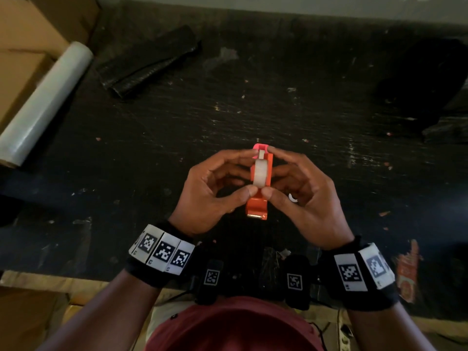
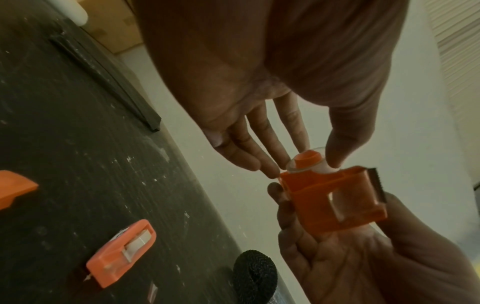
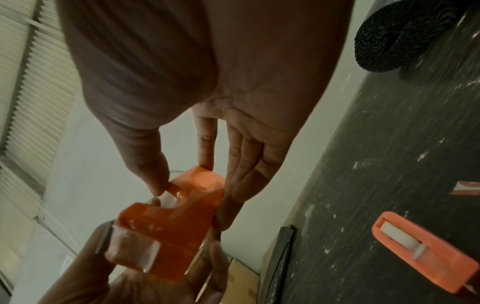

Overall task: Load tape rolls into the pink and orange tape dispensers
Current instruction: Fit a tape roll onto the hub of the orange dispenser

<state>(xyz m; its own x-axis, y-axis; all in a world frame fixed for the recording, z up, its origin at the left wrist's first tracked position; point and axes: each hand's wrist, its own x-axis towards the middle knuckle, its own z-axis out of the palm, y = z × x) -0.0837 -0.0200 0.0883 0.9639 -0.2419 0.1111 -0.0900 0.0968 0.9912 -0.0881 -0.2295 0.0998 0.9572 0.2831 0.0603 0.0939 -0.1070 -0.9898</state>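
Observation:
Above the black table (image 1: 253, 97), both hands hold an orange tape dispenser (image 1: 257, 206) (image 2: 335, 205) (image 3: 166, 226), its metal cutter blade toward me. A clear tape roll (image 1: 260, 173) (image 2: 306, 162) (image 3: 168, 200) sits in its well. My left hand (image 1: 247, 173) and right hand (image 1: 274, 172) grip its sides, forefingers at the far end and both thumbs against the roll's near edge. The pink dispenser (image 1: 260, 147) (image 2: 122, 253) (image 3: 426, 253) lies on the table under my hands with white tape in it. From the head view it is mostly hidden.
A clear film roll (image 1: 45, 102) and cardboard boxes (image 1: 25, 34) lie at the left. Folded black plastic (image 1: 149, 62) is at the back and a dark bundle (image 1: 425, 84) at the right. A black mesh roll (image 2: 254, 273) and an orange piece (image 2: 15, 189) lie near the pink dispenser.

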